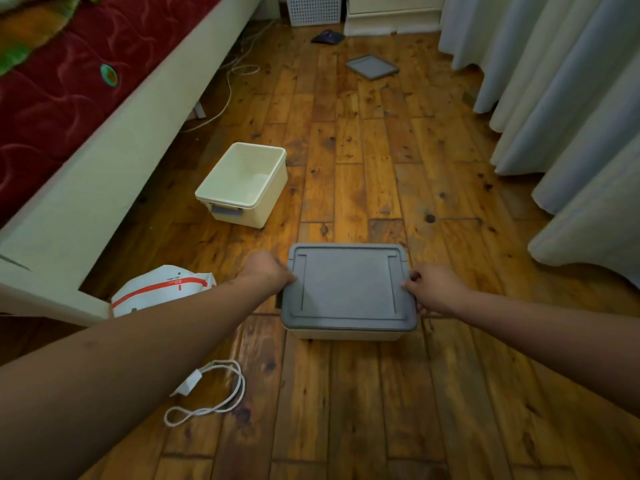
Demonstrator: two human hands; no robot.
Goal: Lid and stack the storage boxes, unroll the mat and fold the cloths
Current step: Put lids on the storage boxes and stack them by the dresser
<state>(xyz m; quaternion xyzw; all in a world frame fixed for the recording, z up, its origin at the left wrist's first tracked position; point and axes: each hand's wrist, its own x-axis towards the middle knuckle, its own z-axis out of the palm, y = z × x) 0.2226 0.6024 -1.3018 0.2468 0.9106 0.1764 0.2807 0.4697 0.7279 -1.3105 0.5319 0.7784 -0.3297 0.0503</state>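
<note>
**Lidded Box: Handling and Orientation**

The wooden plank floor (pixel 346 427) carries all items; a red-mattressed bed (pixel 104 174) runs along the 9 o'clock side.

The cream plastic storage box (pixel 346 335) sits on the floor at 6 o'clock of frame centre, with the grey rectangular plastic lid (pixel 346 285) lying flat on it. The long axis of both runs from 9 to 3 o'clock. The left grip (pixel 268 271) has its fingers curled over the lid's 9 o'clock short edge. The right grip (pixel 434 289) pinches the 3 o'clock short edge.

Expect a light, stiff, smooth shell. The lid may flex or lift off, so take hold at the short ends, under the rim.

An open cream plastic box (pixel 270 202) stands at 10 o'clock of the lidded one. Its handle end faces 7 o'clock and its long axis runs from 7 to 1 o'clock. It appears empty.

A second grey lid (pixel 372 66) lies well apart at 12 o'clock, not yet fitted.

A white cable (pixel 214 393) lies at 7 o'clock.
</note>
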